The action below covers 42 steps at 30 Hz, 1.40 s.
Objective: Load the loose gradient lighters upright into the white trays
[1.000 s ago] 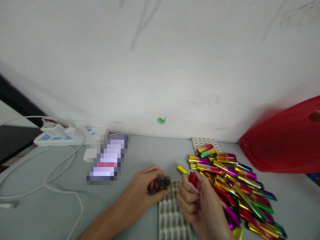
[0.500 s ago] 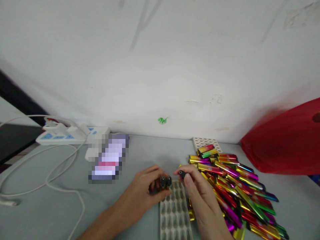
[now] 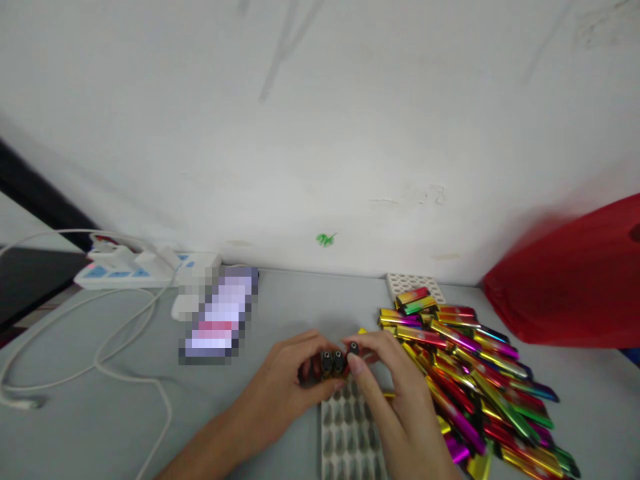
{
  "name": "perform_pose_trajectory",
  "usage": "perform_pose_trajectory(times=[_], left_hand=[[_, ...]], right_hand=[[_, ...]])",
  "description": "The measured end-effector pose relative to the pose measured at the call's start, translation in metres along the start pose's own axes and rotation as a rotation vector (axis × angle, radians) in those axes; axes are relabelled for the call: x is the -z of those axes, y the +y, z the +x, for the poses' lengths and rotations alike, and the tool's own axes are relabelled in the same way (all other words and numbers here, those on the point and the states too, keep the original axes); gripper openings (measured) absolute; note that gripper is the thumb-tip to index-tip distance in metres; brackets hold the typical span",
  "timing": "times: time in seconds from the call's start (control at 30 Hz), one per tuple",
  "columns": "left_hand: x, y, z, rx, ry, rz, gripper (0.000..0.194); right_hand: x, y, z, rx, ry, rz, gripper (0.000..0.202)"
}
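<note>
My left hand (image 3: 295,377) is closed around a small group of lighters (image 3: 332,362), whose black ends face up. Between the thumb and fingers of my right hand (image 3: 395,393) is one more lighter (image 3: 353,349), close beside that group at its right. Below both hands lies a pale tray (image 3: 350,437) with rows of oval hollows. To the right of my right hand spreads a pile of shiny lighters (image 3: 470,367) in red, gold, green and purple. The lower parts of the held lighters are hidden by my fingers.
At the left are a white power strip (image 3: 150,270), a white cable (image 3: 160,393) and a pixelated phone (image 3: 223,317). A white holed tray (image 3: 413,287) stands behind the pile. A red bag (image 3: 570,287) is at the right, and a wall (image 3: 320,133) rises behind the table.
My right hand has moved left with its lighter, bringing it up against the group in my left hand. My left hand has barely moved.
</note>
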State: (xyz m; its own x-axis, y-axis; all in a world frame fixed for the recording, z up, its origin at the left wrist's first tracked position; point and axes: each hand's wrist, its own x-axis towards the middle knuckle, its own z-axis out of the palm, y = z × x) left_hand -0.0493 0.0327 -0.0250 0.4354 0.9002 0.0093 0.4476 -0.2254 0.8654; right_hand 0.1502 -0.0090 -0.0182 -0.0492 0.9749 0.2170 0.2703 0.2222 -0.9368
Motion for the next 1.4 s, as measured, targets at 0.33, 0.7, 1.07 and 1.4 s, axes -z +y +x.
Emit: perform_pose_trajectory(times=[0.33,0.7,1.07,1.4], left_hand=[[-0.001,-0.002,-0.001,-0.021,-0.006,-0.002,0.005],[0.001,0.002,0.000,-0.005,-0.031,-0.001,0.011],[-0.001,-0.001,-0.001,-0.003,-0.020,0.024,0.011],[-0.001,0.000,0.001,-0.004,-0.025,0.029,0.012]], right_hand=[[-0.004,-0.001,-0.003,0.052,0.042,-0.023,0.020],[-0.004,0.001,-0.008,0.044,0.177,-0.284,0.023],[0.011,0.025,0.003,0.104,0.182,-1.065,0.013],[0.009,0.033,0.001,0.126,0.210,-1.042,0.006]])
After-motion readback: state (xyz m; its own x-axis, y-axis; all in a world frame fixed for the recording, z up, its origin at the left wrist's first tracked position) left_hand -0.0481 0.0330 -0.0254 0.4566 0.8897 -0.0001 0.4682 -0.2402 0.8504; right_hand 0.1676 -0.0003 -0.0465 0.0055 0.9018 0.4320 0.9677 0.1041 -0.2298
